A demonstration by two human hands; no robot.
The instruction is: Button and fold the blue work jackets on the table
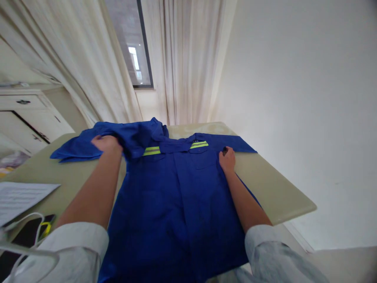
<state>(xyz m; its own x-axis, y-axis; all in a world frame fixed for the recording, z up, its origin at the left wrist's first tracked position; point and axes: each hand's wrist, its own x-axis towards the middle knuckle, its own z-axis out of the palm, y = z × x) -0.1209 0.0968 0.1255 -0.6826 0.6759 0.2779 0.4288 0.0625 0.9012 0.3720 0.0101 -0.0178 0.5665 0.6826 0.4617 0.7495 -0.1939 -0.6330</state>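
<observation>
A blue work shirt (176, 196) with yellow-green reflective stripes lies front up on a beige table (273, 184), collar away from me. My left hand (106, 142) rests on the bunched left sleeve, its fingers curled into the folds of cloth. My right hand (227, 158) presses on the shirt's right shoulder near the spread right sleeve, fingers closed in a pinch on the fabric.
Printed paper sheets (20, 196) lie at the table's left edge, with a dark phone-like object and white cable (35, 228) beside them. A white cabinet (29, 118) stands at left. Curtains (182, 59) and a window are behind the table; a white wall is at right.
</observation>
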